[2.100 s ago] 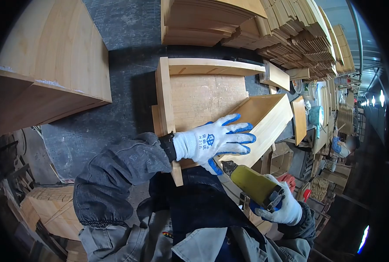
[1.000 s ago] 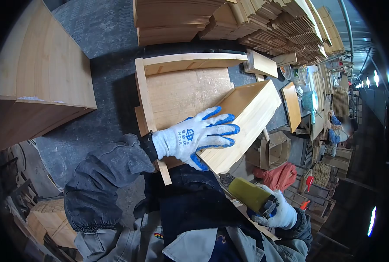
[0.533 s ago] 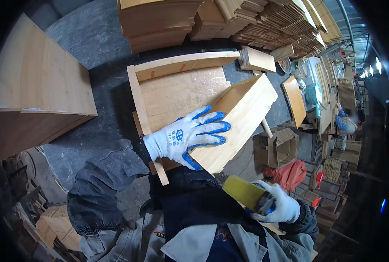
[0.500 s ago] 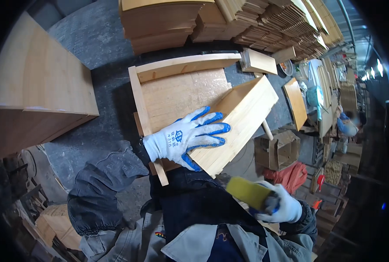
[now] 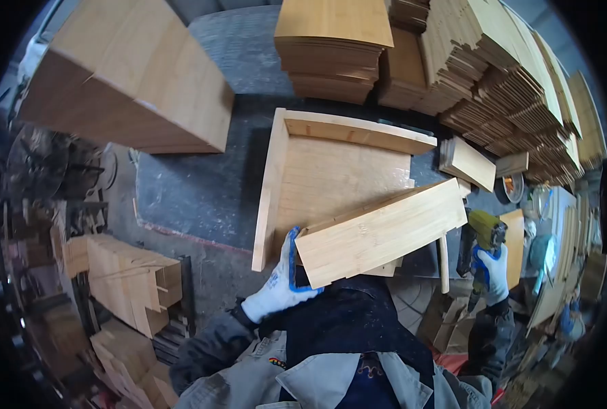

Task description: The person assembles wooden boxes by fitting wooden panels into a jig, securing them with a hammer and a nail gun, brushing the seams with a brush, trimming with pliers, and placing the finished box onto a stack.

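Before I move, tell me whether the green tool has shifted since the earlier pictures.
Yes: the green tool, in the right hand, has moved away from the body, up beside the flat orange-brown board.

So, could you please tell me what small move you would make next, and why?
I'd probably turn the wooden box slightly to line it up with the frame: it lies askew across it. The left hand already holds one end, while the right hand is occupied with the green tool, beyond the other end.
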`<state>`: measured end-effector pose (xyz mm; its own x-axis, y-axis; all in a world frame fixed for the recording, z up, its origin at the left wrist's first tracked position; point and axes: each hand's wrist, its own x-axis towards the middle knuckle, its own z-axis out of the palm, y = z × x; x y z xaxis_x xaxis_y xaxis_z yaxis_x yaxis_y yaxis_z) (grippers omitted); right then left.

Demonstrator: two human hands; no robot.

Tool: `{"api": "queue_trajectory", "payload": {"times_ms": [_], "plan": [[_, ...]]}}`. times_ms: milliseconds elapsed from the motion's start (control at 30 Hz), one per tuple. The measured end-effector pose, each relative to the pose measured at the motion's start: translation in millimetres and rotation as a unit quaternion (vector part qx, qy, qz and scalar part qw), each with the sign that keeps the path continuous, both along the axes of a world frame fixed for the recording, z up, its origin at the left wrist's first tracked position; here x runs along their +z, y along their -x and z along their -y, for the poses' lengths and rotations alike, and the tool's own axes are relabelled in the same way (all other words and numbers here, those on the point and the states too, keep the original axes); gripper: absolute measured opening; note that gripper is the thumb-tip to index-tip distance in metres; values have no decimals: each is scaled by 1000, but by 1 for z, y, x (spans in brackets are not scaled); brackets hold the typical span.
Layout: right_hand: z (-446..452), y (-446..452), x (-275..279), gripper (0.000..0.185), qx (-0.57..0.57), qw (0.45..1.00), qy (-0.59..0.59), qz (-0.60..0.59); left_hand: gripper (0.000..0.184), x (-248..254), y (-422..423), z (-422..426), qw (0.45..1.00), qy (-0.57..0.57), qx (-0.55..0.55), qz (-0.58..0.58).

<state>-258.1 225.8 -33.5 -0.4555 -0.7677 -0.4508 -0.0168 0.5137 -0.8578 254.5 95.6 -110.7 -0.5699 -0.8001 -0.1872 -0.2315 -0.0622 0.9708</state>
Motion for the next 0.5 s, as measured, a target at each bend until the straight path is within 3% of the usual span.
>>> {"api": "queue_trajectory", "payload": {"times_ms": [133,267,400,500], "plan": [[35,36,-67,36,22,999,-4,-34,120,-31,12,6,993,84,20,82],[62,28,-57,41,153,988,-18,-18,118,-35,7,6,992,96,7,86],[66,32,-42,45,121,992,1,28,106,-6,8,2,991,-2,56,118],[77,28,7,44,143,987,-13,70,88,33,16,2,975,-84,196,-68]]}}
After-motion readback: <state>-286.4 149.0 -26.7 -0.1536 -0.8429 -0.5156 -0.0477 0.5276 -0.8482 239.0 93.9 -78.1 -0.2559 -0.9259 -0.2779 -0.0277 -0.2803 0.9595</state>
